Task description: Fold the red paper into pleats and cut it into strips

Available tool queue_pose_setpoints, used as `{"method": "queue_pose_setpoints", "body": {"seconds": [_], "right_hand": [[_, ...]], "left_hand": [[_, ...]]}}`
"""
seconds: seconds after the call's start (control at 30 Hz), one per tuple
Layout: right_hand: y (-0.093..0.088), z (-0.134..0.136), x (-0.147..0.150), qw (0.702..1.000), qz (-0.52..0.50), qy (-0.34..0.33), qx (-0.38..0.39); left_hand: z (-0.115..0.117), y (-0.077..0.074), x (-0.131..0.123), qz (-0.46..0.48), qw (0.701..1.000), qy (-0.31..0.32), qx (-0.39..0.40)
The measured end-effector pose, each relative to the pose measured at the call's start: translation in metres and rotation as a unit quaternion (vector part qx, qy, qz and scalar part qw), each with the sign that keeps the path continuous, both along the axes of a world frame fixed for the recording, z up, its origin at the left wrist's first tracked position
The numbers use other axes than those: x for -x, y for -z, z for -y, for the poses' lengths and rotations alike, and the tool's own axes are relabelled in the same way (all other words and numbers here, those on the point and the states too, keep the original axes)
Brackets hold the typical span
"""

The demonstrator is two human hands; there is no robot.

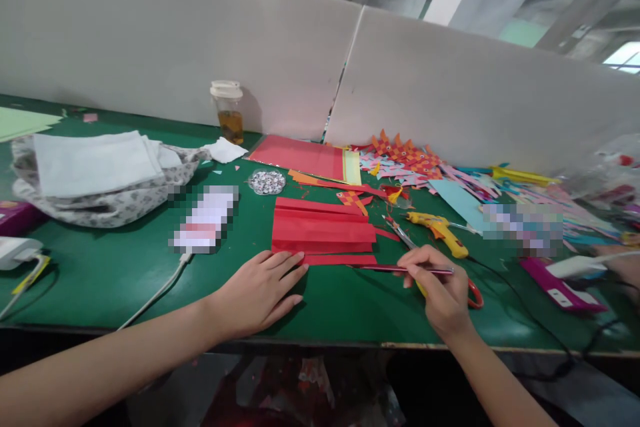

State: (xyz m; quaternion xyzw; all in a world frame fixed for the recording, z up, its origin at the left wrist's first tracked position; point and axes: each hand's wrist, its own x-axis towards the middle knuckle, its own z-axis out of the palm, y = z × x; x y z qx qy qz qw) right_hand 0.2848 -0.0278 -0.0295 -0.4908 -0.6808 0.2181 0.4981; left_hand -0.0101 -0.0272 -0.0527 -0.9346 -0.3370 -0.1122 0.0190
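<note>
My left hand (263, 293) lies flat, fingers stretched out, its fingertips on the lower left edge of a creased red paper (323, 230). A narrow red strip (340, 259) runs along the paper's near side. Between the fingers of my right hand (440, 287) is a slim, dark red pen-shaped tool (380, 267) with a shiny end; its thin tip points left, near the strip's right end. I cannot make out whether it is a pen or a blade. Scissors (400, 232) with an orange handle lie partly hidden under my right hand.
A yellow glue gun (443, 232) and its cord lie to the right. Behind are red sheets (305, 157), orange fish cutouts (405, 157) and a dish of googly eyes (267, 182). A phone (207, 217), patterned cloth (105, 203), lidded cup (229, 113) and purple power strip (563, 287) also stand around.
</note>
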Motion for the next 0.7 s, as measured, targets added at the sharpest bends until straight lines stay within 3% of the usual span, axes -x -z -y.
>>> {"method": "queue_pose_setpoints", "body": {"seconds": [0.17, 0.33, 0.43, 0.7], "right_hand": [[0.000, 0.002, 0.006, 0.996, -0.049, -0.009, 0.075], [-0.001, 0.000, 0.010, 0.987, -0.141, 0.074, 0.038], [-0.002, 0.000, 0.013, 0.989, -0.116, 0.072, 0.056], [-0.009, -0.004, 0.025, 0.973, -0.213, 0.092, 0.003]], "left_hand": [[0.000, 0.000, 0.000, -0.011, 1.000, 0.001, 0.002], [-0.001, 0.000, 0.001, -0.002, 1.000, 0.003, 0.002], [0.000, 0.000, 0.000, -0.005, 1.000, -0.002, 0.002], [0.000, -0.004, 0.001, -0.005, 1.000, -0.002, 0.016]]}}
